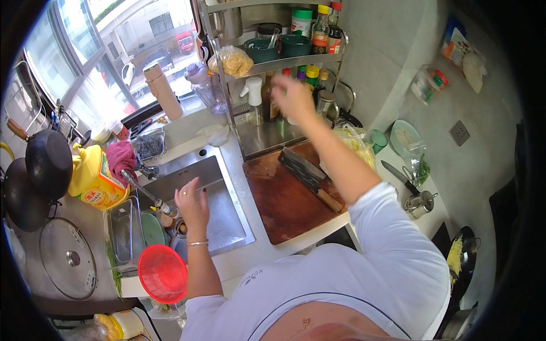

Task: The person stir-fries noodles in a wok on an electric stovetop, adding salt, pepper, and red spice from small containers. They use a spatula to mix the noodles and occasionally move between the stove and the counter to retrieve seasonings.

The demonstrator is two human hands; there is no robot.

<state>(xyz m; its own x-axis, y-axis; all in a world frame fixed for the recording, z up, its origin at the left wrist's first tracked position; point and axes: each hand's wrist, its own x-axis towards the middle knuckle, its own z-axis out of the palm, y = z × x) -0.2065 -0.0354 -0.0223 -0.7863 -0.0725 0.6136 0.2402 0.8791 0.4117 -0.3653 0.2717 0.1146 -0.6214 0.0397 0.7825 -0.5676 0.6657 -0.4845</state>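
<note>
My left hand (193,209), with a ring and a bracelet, is raised over the stainless steel sink (232,213), its fingers apart and nothing held. My right hand (294,100) reaches up before the metal shelf rack (279,64), near the bottles on its lower level; its fingers are bent, and whether they touch anything is unclear. Below the right forearm, a cleaver (303,168) with a wooden handle lies on the brown cutting board (277,204). A red plastic colander (162,274) is beside my left forearm. The faucet (145,192) reaches over the sink, a purple cloth (121,160) on it.
Right of the board are a bag of yellow shredded food (358,147), a green cup (378,140), a knife (399,174) and a metal-lidded jar (420,204). Left of the sink stand a yellow detergent jug (96,179), dark pans (49,164) and a glass lid (68,260).
</note>
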